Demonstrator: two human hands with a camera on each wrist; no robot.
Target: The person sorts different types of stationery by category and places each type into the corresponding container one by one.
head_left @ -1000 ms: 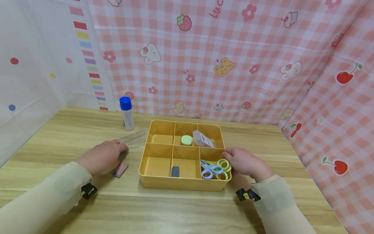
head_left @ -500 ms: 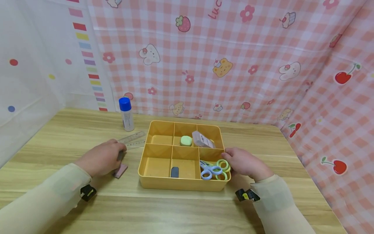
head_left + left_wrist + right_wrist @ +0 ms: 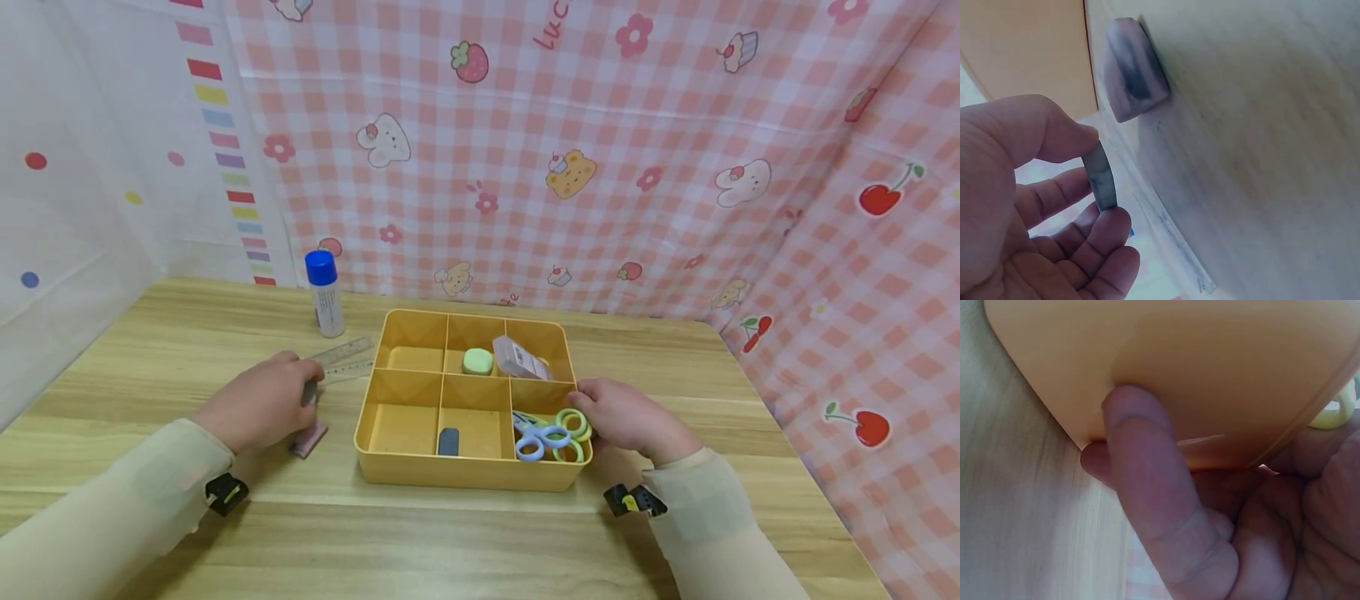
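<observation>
In my left hand (image 3: 258,404), a small grey eraser-like slab (image 3: 1100,175) is pinched between thumb and fingertips, over the table left of the tray. Just below the hand lies a pink eraser (image 3: 309,439), dark smudges showing on it in the left wrist view. A yellow six-compartment tray (image 3: 472,472) stands in the middle. My right hand (image 3: 633,421) grips its right side, fingers against the outer wall and thumb at the rim. Inside are blue scissors (image 3: 531,448) and green scissors (image 3: 574,420), a dark grey piece (image 3: 449,442), a light green rounded item (image 3: 477,361) and a translucent case (image 3: 517,358).
A clear ruler (image 3: 341,353) and another clear measuring piece (image 3: 349,370) lie behind the left hand, beside the tray. Farther back, a blue-capped glue stick (image 3: 326,296) stands upright. Patterned cloth (image 3: 480,167) rises at the table's back and sides.
The left fingers have shifted slightly and the grey slab has turned a little in their pinch. The right hand and tray stay put.
</observation>
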